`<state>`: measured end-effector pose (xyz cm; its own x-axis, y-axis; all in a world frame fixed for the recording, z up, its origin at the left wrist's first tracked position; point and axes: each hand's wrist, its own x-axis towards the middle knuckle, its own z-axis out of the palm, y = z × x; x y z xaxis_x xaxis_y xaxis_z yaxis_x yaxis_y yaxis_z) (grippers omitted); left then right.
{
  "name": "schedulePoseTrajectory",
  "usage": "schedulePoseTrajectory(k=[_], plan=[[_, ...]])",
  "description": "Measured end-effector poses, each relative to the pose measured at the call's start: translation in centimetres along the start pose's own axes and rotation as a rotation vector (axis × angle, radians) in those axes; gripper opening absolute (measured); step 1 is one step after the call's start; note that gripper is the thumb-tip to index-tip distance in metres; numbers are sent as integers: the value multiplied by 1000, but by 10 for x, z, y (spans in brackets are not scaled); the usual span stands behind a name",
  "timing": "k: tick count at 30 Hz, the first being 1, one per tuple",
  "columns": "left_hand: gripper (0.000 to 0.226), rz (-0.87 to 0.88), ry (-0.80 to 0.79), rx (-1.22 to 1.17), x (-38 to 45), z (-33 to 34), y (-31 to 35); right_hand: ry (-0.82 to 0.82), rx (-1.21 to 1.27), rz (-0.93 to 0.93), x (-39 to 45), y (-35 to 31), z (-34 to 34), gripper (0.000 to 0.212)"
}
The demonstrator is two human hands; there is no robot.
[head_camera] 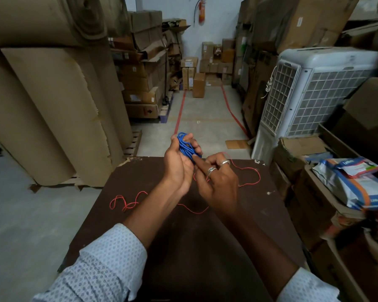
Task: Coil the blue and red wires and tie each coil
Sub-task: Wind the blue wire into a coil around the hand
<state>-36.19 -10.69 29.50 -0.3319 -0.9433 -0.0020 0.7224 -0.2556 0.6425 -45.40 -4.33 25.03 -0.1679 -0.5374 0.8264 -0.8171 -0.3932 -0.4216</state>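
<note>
The blue wire (185, 147) is bunched into a small coil, and my left hand (179, 164) grips it above the far edge of the dark brown table (183, 247). My right hand (218, 182), wearing two rings, sits just right of it with its fingertips pinching the lower end of the blue coil. The red wire (127, 202) lies loose and uncoiled across the table, running from the left, under my wrists, to a loop on the right (252, 178).
Large cardboard rolls (59, 110) stand at the left. A white air cooler (310, 92) and open boxes with packets (349, 179) crowd the right. An aisle with red floor lines (180, 112) leads to stacked cartons ahead.
</note>
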Motion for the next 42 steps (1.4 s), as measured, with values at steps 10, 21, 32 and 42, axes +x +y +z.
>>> schedulePoseTrajectory(k=[10, 21, 32, 42], plan=[[48, 71, 207, 77, 8, -6, -1, -123, 72, -179, -15, -14, -11, 28], [55, -39, 170, 238, 4, -14, -2, 121, 273, 243, 12, -12, -24, 10], [49, -16, 156, 301, 7, -20, 1, 11, 567, 688, 33, 26, -11, 35], [41, -13, 154, 289, 11, -24, -4, -267, 804, 825, 22, 25, -4, 20]])
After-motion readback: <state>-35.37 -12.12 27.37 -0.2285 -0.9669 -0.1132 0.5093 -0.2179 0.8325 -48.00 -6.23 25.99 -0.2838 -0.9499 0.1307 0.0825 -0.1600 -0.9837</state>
